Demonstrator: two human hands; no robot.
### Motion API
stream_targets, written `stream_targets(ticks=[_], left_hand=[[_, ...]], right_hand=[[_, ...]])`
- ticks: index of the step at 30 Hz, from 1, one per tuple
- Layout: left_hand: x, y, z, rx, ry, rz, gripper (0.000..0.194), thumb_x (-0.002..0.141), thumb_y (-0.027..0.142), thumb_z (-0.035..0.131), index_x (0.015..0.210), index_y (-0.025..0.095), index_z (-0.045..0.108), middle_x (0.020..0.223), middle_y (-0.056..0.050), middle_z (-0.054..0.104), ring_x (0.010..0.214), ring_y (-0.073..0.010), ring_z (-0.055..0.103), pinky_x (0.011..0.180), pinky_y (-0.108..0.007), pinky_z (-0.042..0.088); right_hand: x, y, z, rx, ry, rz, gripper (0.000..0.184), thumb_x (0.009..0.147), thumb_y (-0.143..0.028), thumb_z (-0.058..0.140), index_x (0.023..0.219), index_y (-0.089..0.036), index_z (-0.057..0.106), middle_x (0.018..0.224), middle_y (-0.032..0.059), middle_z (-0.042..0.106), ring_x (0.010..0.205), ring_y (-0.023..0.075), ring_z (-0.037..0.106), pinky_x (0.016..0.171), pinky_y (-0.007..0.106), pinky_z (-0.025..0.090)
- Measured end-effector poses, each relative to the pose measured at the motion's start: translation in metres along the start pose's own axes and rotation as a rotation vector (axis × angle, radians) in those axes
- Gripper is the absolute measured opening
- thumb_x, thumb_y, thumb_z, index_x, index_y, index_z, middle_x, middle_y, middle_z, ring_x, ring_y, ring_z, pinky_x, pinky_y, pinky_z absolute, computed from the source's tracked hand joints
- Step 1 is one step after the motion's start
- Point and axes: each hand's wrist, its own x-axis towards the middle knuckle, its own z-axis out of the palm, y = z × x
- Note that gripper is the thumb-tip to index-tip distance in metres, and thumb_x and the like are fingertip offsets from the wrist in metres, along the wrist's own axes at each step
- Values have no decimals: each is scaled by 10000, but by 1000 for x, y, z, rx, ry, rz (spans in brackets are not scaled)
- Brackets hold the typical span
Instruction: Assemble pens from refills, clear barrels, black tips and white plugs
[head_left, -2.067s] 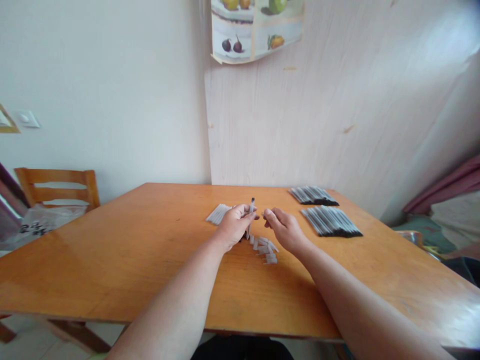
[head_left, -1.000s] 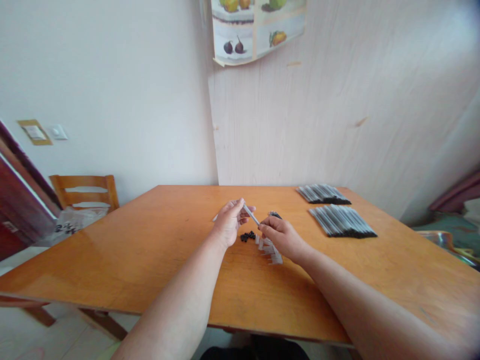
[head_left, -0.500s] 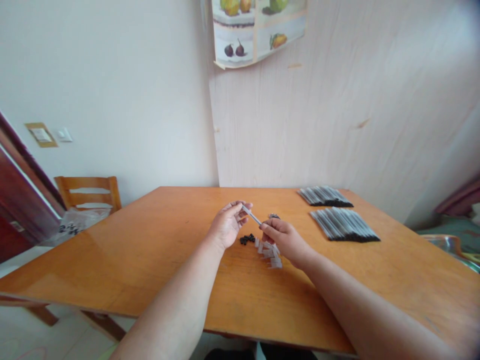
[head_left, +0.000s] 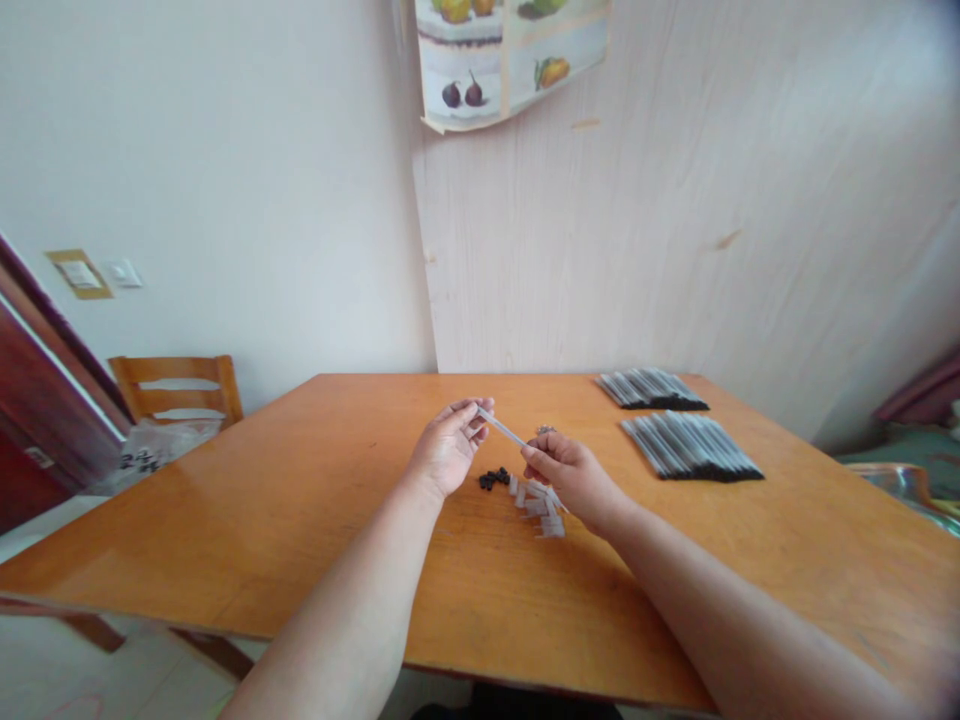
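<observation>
My left hand [head_left: 444, 452] pinches one end of a thin clear pen tube [head_left: 504, 430] held slanted above the wooden table [head_left: 247, 520]. My right hand [head_left: 564, 472] is closed on the tube's other end. Just below the hands lie several small black caps [head_left: 493, 479] and a short row of clear pen tips [head_left: 541, 507]. Two stacks of finished dark pens, the nearer stack [head_left: 690, 446] and the farther stack [head_left: 649, 389], rest at the table's far right.
A wooden chair [head_left: 176, 387] with a plastic bag [head_left: 147, 449] on it stands left of the table. A fruit poster [head_left: 510, 55] hangs on the wall corner. A dark red door edge [head_left: 45, 400] is at the far left.
The left hand held a dark pen upright with the right hand apart from it. Now both hands hold a clear tube slanted between them, and the black caps show on the table.
</observation>
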Motion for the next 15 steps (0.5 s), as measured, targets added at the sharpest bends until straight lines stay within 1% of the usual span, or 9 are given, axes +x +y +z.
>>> stream_targets(ticks=[4,7,10,15], left_hand=[[-2,5,1,-22,-41,-2,134,746,198,717,864,186,656,1074,-47,712,1004,-143,646,819,-266,474],[-5,10,4,-18,-65,-1,122,750,206,716,859,189,664,1082,-48,712,1028,-153,643,869,-298,474],[-8,14,5,-8,-91,9,115,747,213,719,850,190,672,1068,-48,717,1036,-164,646,926,-337,468],[-13,19,7,-26,-118,18,96,754,177,712,844,181,680,1008,-50,731,979,-169,666,999,-402,445]], right_hand=[[-2,-4,-2,150,-128,55,340,834,-502,589,794,-164,593,648,29,633,545,107,490,549,242,383],[-4,-7,-5,295,-222,127,354,825,-509,609,817,-155,610,635,38,642,533,113,519,546,243,394],[-6,-11,-6,407,-274,190,338,823,-489,622,796,-153,615,583,25,623,487,107,506,511,234,378],[-8,-12,-6,501,-345,223,316,852,-462,603,790,-153,620,529,9,597,459,108,503,476,224,355]])
